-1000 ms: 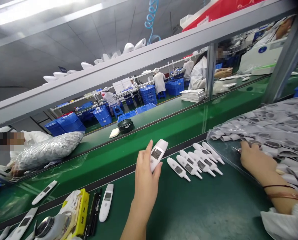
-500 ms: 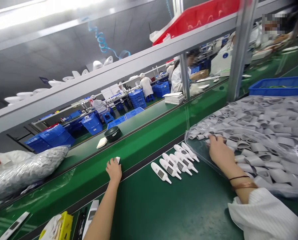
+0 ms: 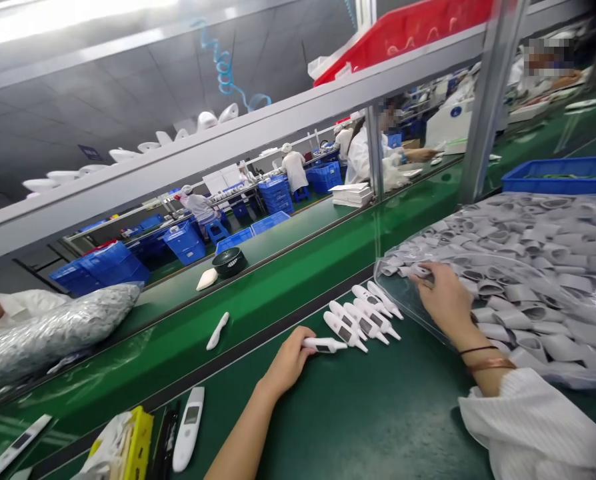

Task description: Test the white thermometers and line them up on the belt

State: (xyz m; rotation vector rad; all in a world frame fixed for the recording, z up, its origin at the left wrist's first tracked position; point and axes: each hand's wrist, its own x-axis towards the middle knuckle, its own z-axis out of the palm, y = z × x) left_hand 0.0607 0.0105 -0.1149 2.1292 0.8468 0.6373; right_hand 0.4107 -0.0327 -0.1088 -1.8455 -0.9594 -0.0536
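Note:
My left hand [image 3: 292, 360] pinches the wide end of a white ear thermometer [image 3: 323, 345] with a small dark screen, its thin tip pointing right. Just beyond it, several similar thermometers [image 3: 363, 319] lie side by side on the green work table. My right hand [image 3: 443, 297] reaches over a clear plastic bag [image 3: 408, 293] full of grey plastic sleeves [image 3: 533, 267]. Its thumb and fingertips are closed on one grey sleeve [image 3: 421, 271] at the near left of the heap. On the green conveyor belt, a white thermometer [image 3: 218, 331] lies by itself.
A larger white thermometer [image 3: 189, 427] and a yellow basket [image 3: 139, 443] are at the lower left. Across the belt stand a black round basket [image 3: 229, 263] and a filled plastic bag [image 3: 73, 327]. A metal post [image 3: 491, 100] rises by a blue tray [image 3: 558, 175]. Co-workers sit farther back.
My left hand has left the belt, where a white thermometer now lies uncovered. It has come right and gripped the nearest thermometer of the row. My right hand now has a grey sleeve at its fingertips.

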